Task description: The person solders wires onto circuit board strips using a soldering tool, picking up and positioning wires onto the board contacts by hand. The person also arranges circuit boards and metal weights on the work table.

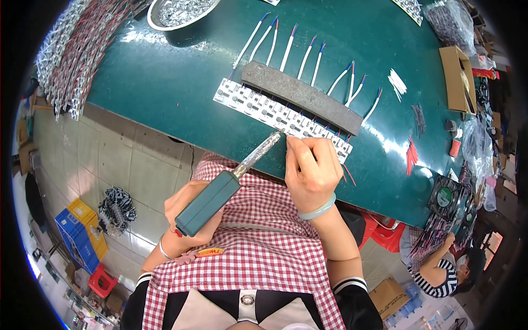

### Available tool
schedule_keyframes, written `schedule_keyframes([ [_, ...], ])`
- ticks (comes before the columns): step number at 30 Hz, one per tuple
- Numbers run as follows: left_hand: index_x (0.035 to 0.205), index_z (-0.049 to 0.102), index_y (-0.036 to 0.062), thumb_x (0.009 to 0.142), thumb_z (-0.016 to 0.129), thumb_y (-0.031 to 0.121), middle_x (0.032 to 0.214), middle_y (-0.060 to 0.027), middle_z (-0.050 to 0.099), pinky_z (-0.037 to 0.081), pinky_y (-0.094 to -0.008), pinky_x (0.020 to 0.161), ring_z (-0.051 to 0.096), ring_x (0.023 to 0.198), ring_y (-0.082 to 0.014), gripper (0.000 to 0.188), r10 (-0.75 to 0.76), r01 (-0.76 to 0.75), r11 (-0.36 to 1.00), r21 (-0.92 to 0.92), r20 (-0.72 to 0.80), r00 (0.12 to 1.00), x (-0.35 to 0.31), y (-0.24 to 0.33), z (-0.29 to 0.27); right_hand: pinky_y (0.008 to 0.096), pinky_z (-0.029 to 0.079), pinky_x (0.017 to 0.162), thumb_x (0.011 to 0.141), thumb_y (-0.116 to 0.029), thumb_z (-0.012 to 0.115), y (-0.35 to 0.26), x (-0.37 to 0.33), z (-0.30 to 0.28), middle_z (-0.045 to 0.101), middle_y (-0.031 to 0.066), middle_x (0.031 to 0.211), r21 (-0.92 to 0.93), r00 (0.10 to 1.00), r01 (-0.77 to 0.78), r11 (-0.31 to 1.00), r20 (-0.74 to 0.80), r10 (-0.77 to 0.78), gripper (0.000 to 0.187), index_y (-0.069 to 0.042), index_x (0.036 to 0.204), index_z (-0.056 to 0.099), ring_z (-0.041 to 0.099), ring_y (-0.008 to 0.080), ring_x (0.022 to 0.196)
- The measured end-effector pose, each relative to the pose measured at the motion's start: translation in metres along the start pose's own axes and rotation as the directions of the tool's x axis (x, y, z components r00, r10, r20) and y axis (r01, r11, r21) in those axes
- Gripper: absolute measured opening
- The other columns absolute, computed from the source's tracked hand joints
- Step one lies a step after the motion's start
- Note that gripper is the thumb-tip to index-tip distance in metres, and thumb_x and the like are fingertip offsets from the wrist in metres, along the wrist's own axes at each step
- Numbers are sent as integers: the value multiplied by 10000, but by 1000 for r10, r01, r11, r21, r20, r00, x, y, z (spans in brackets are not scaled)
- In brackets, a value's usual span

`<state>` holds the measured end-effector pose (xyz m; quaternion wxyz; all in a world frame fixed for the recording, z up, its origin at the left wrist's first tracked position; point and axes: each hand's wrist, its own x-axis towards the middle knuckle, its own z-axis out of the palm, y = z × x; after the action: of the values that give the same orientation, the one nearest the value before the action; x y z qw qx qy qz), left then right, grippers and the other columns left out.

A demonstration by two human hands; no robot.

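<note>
My left hand (181, 199) is closed around the green handle of a soldering iron (209, 201). The iron's metal tip points up and right, meeting the near edge of a white circuit board strip (254, 104). Beside the tip, my right hand (314, 173) pinches at the strip; what its fingertips hold is too small to make out. A long grey metal bar (302, 98) lies along the strip's far side. Several white cables (288, 48) with blue and red ends stick out beyond the bar. Thin red wires (348, 172) show right of my right hand.
On the green table (181, 93), a metal bowl (181, 14) holds silvery scraps. Bundled strips (82, 49) hang over the left edge. White tubes (397, 82), red wire pieces (411, 157) and a cardboard box (457, 80) are at right. Another person (445, 272) sits at lower right.
</note>
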<state>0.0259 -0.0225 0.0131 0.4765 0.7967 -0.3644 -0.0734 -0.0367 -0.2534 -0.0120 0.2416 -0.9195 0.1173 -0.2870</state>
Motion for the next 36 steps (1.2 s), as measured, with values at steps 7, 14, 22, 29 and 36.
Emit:
schedule_keyframes([
  [7, 829, 674, -51, 602, 712, -78, 836, -162, 674, 562, -340, 644, 694, 718, -305, 232, -77, 77, 996, -48, 10, 997, -4, -3, -1, 344, 474, 575, 705, 96, 779, -3, 2, 2, 577, 80, 745, -4, 1000, -2, 1000, 2, 2, 239, -16, 905, 714, 584, 240, 659],
  [14, 825, 673, -52, 610, 718, -79, 801, -158, 660, 548, -339, 606, 687, 697, -303, 221, -106, 108, 992, -59, 38, 994, -4, -2, -5, 347, 475, 577, 712, 87, 774, -4, 5, -1, 584, 81, 748, -26, 1000, 4, 1000, 24, -3, 226, -19, 901, 708, 585, 242, 664],
  [22, 862, 694, -76, 656, 742, -86, 822, -181, 661, 556, -334, 595, 697, 693, -326, 213, 27, -24, 995, 97, -29, 999, 4, 13, -8, 351, 479, 588, 727, 79, 771, 1, 5, -2, 587, 81, 757, -19, 1000, -2, 1000, 17, 3, 209, -16, 901, 705, 588, 245, 676],
  [29, 1020, 704, -53, 755, 729, -45, 951, -212, 703, 566, -362, 737, 707, 798, -330, 266, -219, 221, 975, 29, -50, 974, -36, -6, -3, 350, 514, 655, 774, 75, 763, 14, -4, -44, 649, 118, 846, 167, 997, -59, 984, -36, 66, 188, -7, 935, 715, 642, 268, 761],
  [36, 1316, 623, -13, 926, 657, 1, 1226, -105, 672, 517, -313, 822, 637, 983, -166, 392, -401, 386, 899, -206, -35, 915, -48, -14, 1, 419, 500, 759, 826, -1, 736, 134, -55, -136, 628, 117, 934, -412, 898, -410, 814, -337, 282, 112, -20, 932, 707, 616, 307, 840],
])
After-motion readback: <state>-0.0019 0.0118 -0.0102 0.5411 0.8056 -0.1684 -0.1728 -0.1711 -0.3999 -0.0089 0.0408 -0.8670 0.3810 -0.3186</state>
